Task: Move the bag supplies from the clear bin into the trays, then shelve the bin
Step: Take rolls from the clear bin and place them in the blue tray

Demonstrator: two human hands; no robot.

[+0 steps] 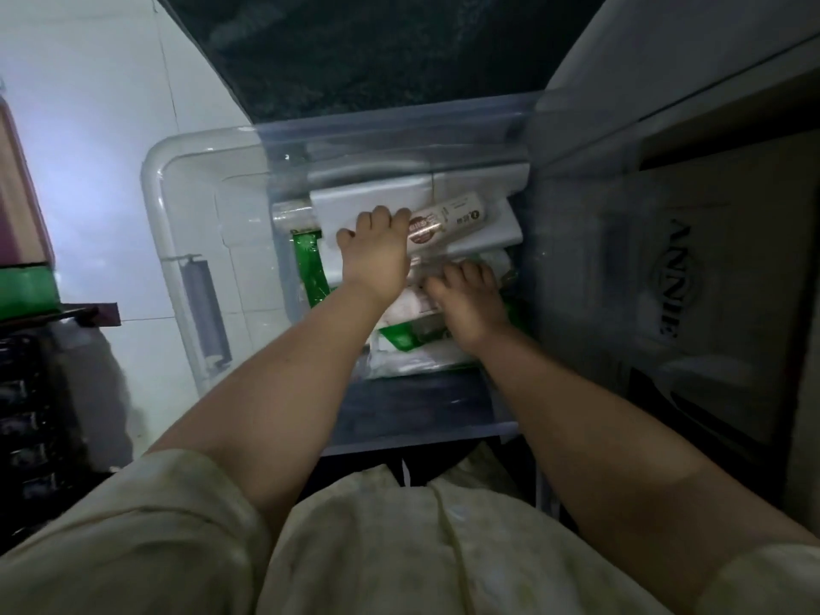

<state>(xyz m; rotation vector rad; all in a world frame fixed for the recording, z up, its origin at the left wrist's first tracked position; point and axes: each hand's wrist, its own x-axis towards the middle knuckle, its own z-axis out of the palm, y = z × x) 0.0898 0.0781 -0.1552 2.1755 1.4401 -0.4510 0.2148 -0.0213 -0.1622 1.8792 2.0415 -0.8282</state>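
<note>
The clear bin (pixel 155 188) stands on the floor in front of me, with both my arms reaching down into it. Inside lie white flat packs (pixel 377 195), a white roll with a brown label (pixel 448 217), and green-and-white packets (pixel 310 268). My left hand (pixel 377 250) rests on a white pack at the middle of the bin, fingers curled over its edge. My right hand (pixel 470 299) presses into the packets at the bin's near right, fingers bent among them. What each hand actually grips is hidden by the hands themselves.
A cardboard box with printed letters (pixel 674 281) stands close on the right. White tiled floor (pixel 88 126) lies to the left, with a dark rack (pixel 31 392) and a green-and-purple object (pixel 26 286) at the left edge. A dark mat (pixel 377 51) lies beyond the bin.
</note>
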